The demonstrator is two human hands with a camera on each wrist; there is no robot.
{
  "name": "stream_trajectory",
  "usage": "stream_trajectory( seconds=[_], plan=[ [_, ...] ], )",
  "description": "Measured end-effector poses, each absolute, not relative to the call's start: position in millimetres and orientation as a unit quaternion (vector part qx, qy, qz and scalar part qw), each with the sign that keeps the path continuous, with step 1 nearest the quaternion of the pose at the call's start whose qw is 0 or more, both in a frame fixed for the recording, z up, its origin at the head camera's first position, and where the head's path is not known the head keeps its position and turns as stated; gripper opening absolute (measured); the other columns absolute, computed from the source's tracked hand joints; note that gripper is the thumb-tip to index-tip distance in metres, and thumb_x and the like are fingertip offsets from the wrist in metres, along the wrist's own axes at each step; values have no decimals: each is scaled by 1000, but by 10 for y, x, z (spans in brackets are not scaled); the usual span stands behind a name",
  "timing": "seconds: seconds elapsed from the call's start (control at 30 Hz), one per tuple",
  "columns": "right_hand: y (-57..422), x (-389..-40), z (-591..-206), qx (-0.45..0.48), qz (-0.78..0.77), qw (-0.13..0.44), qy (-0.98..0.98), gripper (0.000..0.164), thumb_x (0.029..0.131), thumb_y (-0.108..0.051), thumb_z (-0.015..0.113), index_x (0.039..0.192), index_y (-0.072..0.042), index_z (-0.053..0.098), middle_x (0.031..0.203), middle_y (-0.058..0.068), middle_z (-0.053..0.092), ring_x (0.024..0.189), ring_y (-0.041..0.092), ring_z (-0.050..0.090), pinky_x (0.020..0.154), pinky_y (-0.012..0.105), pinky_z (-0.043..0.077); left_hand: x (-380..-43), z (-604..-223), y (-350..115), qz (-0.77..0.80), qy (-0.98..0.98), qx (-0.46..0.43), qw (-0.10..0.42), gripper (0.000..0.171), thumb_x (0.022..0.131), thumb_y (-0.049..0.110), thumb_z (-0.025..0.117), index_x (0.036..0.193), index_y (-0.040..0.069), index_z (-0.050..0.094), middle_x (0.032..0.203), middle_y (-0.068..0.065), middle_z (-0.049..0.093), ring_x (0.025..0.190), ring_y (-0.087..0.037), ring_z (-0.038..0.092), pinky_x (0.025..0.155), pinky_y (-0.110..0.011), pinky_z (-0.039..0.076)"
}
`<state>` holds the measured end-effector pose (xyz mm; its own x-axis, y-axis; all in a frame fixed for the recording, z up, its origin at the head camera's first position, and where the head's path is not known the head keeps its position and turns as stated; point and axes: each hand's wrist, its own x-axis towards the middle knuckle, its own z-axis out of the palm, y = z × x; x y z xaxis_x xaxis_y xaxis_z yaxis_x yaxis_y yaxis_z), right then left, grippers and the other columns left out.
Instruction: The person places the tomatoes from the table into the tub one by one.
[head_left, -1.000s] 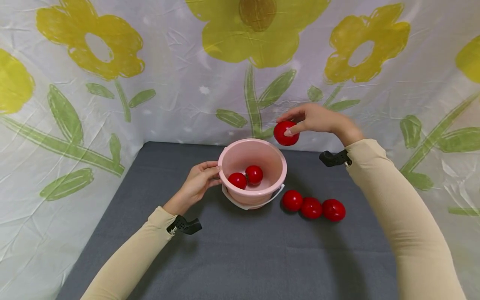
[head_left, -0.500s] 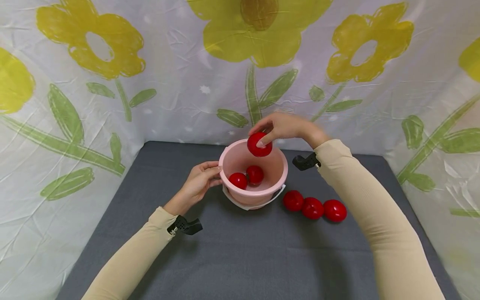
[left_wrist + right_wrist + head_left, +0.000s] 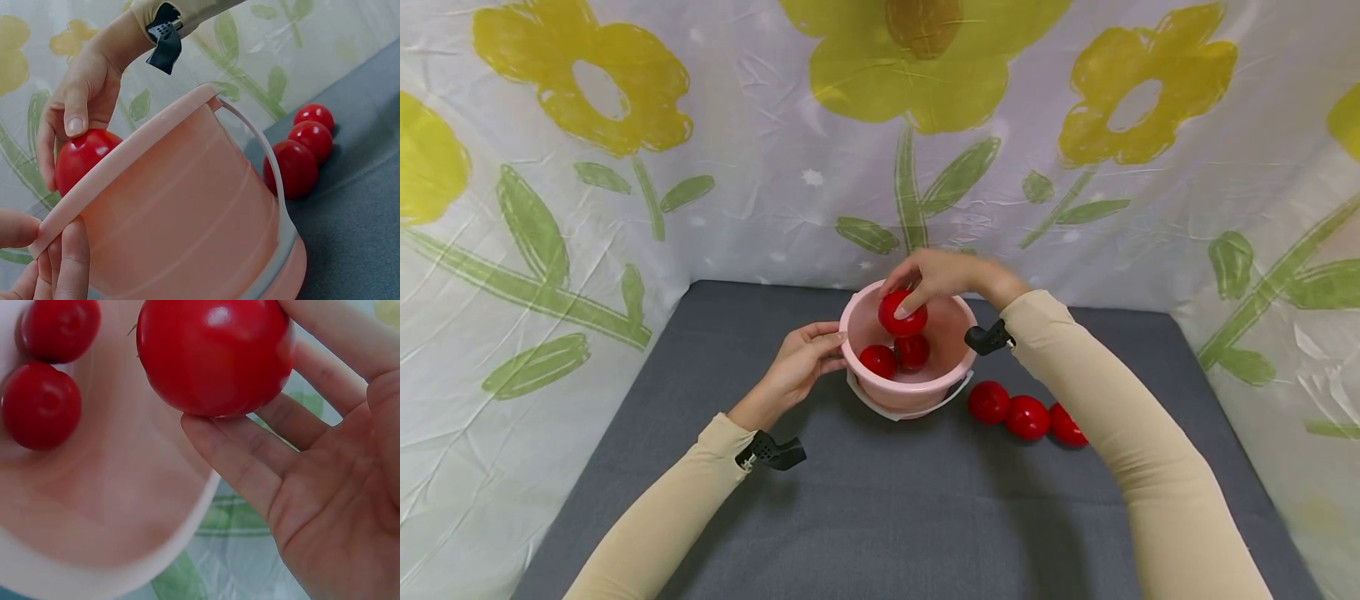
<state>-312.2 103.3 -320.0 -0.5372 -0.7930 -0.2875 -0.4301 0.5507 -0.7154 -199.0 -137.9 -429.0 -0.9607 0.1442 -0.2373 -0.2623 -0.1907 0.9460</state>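
Note:
My left hand (image 3: 797,362) pinches the left rim of the pink bucket (image 3: 910,402), which has a white handle. The thumb and fingers of my right hand (image 3: 946,273) hold a red tomato (image 3: 912,324) in the bucket's mouth. In the right wrist view, green stem bits show beside this tomato (image 3: 215,359). Inside the bucket lie two more tomatoes, one on the left (image 3: 877,362) and another beside it (image 3: 913,357), partly hidden under the held one in the head view.
Right of the bucket, three tomatoes (image 3: 1027,417) sit in a row on the dark grey cloth (image 3: 880,517); my right forearm partly covers the farthest right one. A flower-patterned curtain (image 3: 760,167) hangs behind and at both sides.
The right hand has carried its tomato leftward from beside the bucket to over it, then lowered it into the mouth. The left hand and bucket have stayed nearly in place.

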Motion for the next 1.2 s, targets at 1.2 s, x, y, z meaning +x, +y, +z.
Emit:
stream_trajectory(
  seconds=[1.2],
  plan=[
    [1105,-3149,-3078,-349,-311,290,835,39,92,-10,62,131,-6,63,132,20,63,120,34,63,90,43,60,-1988,-4278,-1377,768,625,-38,133,45,98,8,57,137,-9,44,94,4,66,79,-7,66,71,-21,61]
  ],
)
